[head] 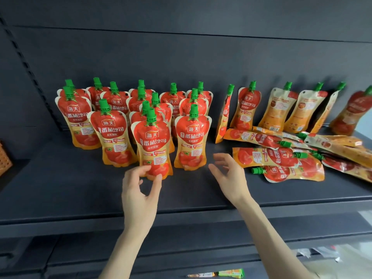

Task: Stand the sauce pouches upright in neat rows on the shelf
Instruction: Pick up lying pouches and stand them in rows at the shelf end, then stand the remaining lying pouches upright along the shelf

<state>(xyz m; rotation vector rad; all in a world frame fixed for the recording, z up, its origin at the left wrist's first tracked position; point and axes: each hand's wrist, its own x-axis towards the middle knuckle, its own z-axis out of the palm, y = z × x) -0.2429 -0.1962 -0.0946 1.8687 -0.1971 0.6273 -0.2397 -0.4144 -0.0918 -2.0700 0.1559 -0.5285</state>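
Note:
Several red tomato sauce pouches with green caps (112, 109) stand upright in rows on the left half of the dark shelf (70, 188). My left hand (141, 190) pinches the base of the frontmost upright pouch (154, 141) between thumb and fingers. My right hand (229, 176) hovers open just right of another front pouch (191, 139), holding nothing. Right of that hand, several pouches lie flat in a pile (267, 157). Behind the pile, more pouches (277, 109) lean against the back wall, some showing their orange backs.
An orange basket (4, 160) sits at the far left edge. The slotted shelf upright (30, 67) runs up the left side. A green and yellow packet (221, 273) lies on a lower shelf. Bare shelf surface stretches in front of the rows.

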